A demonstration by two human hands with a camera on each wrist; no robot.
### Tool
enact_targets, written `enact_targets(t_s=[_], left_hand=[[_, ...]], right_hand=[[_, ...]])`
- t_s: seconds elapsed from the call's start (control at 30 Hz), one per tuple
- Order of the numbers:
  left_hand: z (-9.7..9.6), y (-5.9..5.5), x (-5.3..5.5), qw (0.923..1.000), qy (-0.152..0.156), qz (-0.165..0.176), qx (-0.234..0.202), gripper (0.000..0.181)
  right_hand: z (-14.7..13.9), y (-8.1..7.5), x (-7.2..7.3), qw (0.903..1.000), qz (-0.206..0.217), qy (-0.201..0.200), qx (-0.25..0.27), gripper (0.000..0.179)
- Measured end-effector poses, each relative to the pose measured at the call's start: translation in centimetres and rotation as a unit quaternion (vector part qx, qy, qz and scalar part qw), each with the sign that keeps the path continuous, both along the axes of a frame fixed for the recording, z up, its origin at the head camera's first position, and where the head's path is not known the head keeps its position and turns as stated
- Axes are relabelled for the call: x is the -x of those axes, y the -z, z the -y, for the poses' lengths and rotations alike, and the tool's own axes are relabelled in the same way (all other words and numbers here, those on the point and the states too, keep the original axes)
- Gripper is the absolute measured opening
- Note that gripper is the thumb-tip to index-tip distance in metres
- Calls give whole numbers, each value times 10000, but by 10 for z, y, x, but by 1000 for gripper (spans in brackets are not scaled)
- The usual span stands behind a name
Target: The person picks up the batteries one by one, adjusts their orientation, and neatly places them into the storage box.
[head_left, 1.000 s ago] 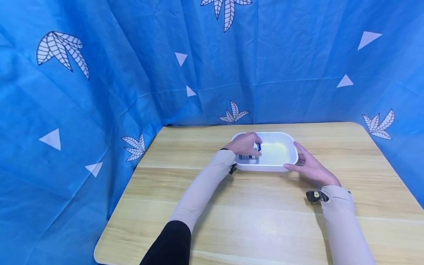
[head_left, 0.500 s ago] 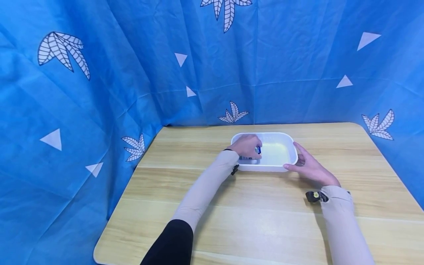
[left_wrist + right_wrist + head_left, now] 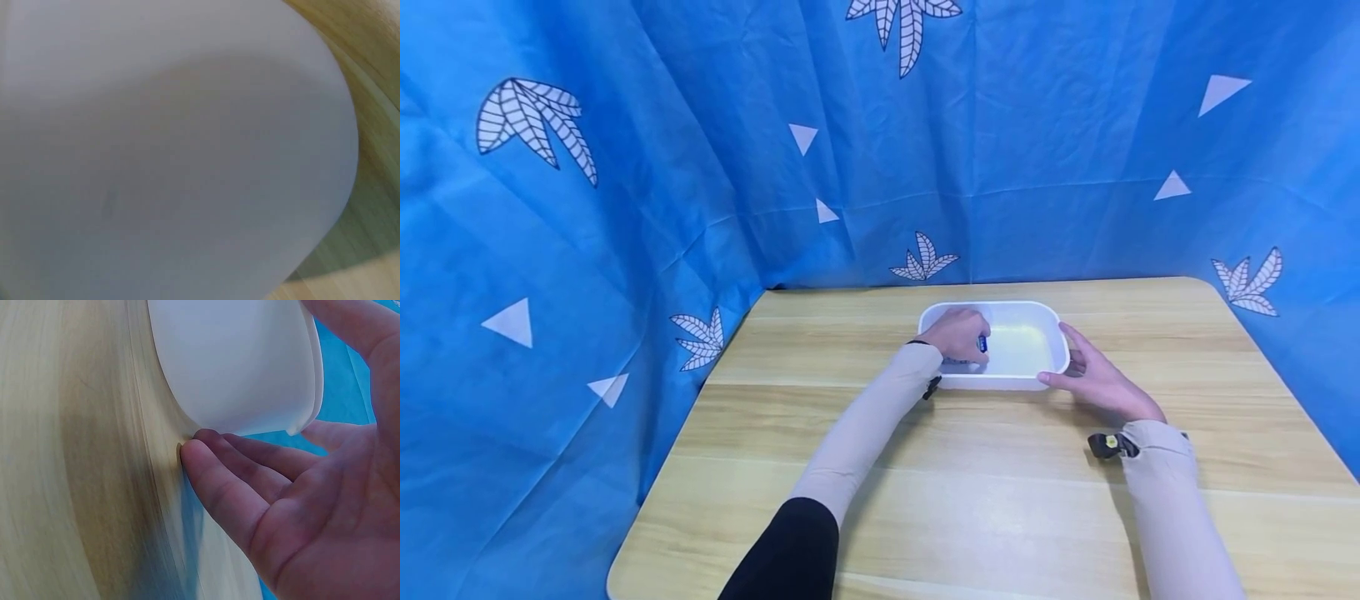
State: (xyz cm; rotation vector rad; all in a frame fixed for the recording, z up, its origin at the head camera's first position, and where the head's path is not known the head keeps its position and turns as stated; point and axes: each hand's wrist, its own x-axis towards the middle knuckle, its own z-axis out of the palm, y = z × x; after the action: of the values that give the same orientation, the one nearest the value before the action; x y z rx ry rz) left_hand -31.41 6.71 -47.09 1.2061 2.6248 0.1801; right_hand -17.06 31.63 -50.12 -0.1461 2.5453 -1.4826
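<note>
A white plastic tub (image 3: 992,382) sits near the back of the table. My left hand (image 3: 957,334) reaches into its left half and pinches a small blue battery (image 3: 982,343) between thumb and fingers. Another battery-like item (image 3: 956,362) lies at the tub's bottom, mostly hidden under that hand. At the tub's right end, my right hand (image 3: 1103,381) holds it, thumb on the front corner and fingers spread along the end wall. The right wrist view shows fingertips (image 3: 199,456) by the tub's lower edge. In the left wrist view the tub's outer wall (image 3: 187,156) fills most of the picture.
The wooden table (image 3: 970,483) has rounded corners. A blue curtain (image 3: 700,125) with white leaf and triangle prints hangs behind it and along its left side. Black straps with small devices sit at both wrists.
My left hand has lowered slightly into the tub with the blue battery, covering more of the item lying there. My right hand stays at the tub's end. The head view has shifted slightly.
</note>
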Motion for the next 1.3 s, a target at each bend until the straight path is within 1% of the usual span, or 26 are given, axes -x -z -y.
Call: enact_targets(t_s=[0.1, 0.27, 0.37, 0.6, 0.77, 0.97, 1.1, 1.3], left_hand=[[-2, 2, 1, 10000, -6, -12, 77, 27], [-5, 8, 3, 9996, 12, -188, 218, 30], [-6, 10, 5, 9995, 24, -233, 205, 32], [-5, 9, 5, 9994, 93, -293, 137, 33], [-5, 10, 6, 9995, 105, -247, 157, 35], [-4, 13, 8, 9995, 66, -226, 208, 35], [-4, 15, 10, 9997, -17, -127, 202, 33], [-4, 19, 15, 9997, -108, 46, 205, 35]], right_hand=[[0, 1, 0, 10000, 36, 0, 53, 115], [-1, 1, -1, 9999, 44, 10, 143, 115], [-2, 1, -1, 9999, 39, 12, 156, 115], [0, -1, 1, 9999, -27, -32, 112, 114], [0, -1, 1, 9999, -49, -42, 130, 115], [1, 2, 2, 10000, -20, -25, 58, 114], [2, 2, 3, 10000, -20, -15, 63, 114], [1, 5, 4, 9997, 11, 3, 248, 114]])
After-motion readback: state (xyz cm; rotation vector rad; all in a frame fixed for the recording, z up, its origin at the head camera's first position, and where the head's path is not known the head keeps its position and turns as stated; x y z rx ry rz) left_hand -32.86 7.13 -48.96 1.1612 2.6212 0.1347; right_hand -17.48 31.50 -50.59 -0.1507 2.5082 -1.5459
